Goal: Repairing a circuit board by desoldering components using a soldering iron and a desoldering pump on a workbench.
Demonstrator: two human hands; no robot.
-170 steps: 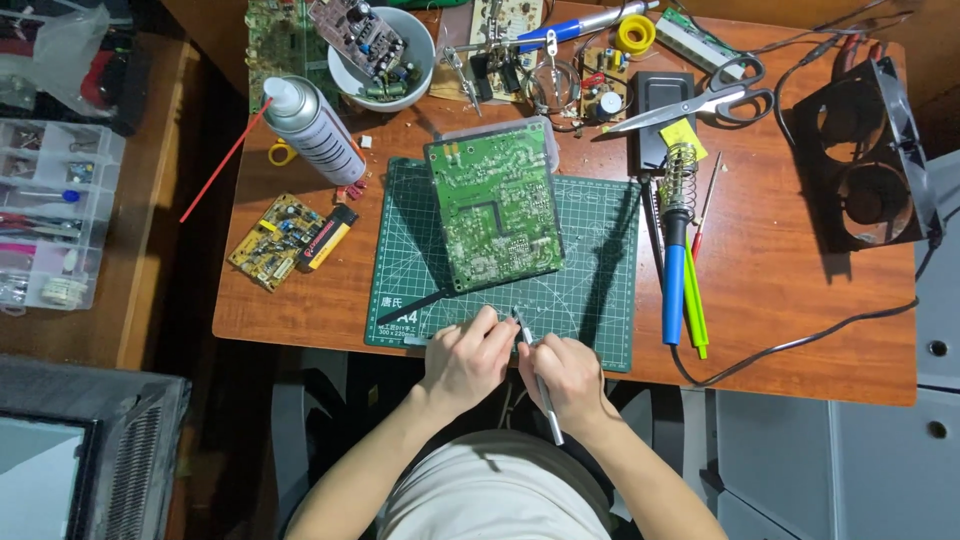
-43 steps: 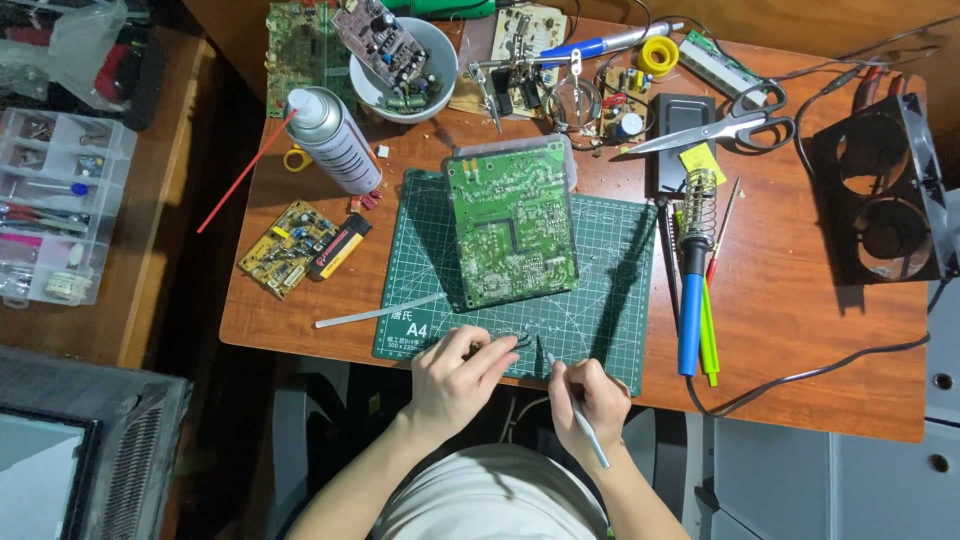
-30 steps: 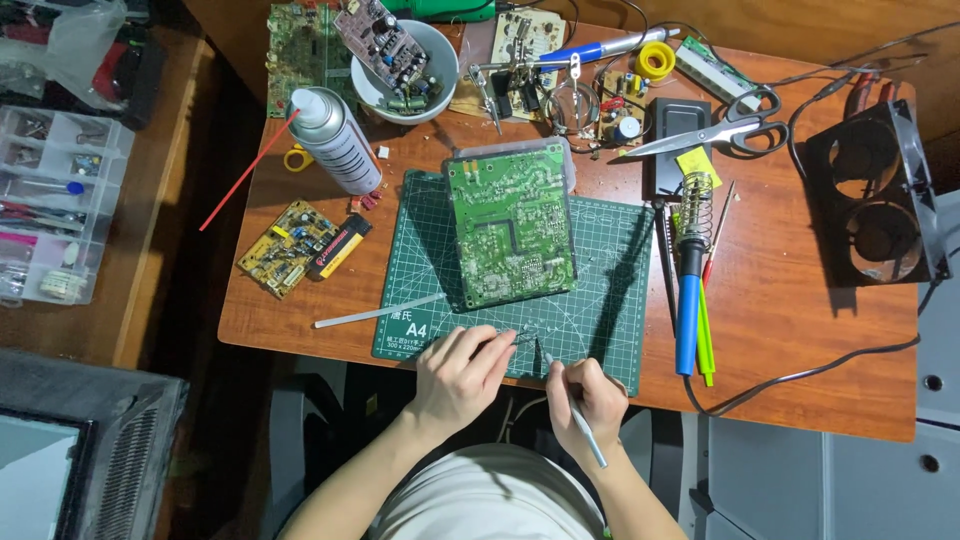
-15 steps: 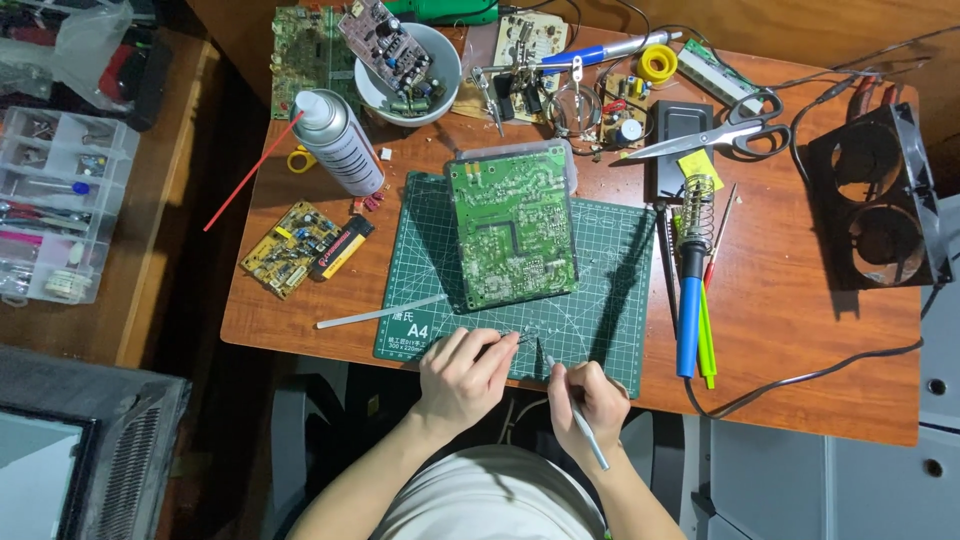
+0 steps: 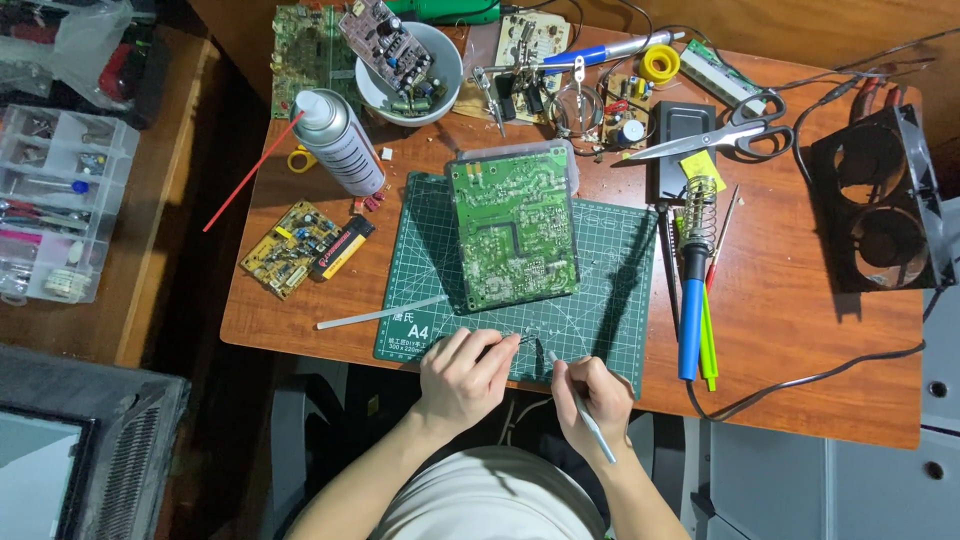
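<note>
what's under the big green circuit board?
The green circuit board lies solder side up on the green cutting mat; a translucent plastic tray shows past its top edge. Its component side and the mat beneath are covered.

Matt green cutting mat [image 5: 610, 290], glossy wooden table [image 5: 800, 330], metal scissors [image 5: 715, 138].

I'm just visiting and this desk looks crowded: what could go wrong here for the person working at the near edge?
The hands work on something tiny at the mat's near edge; it could roll off the desk. The soldering iron lies close beside the right hand, so if hot, it might burn. The spray can stands near that iron's side of the desk, perhaps risky.
</note>
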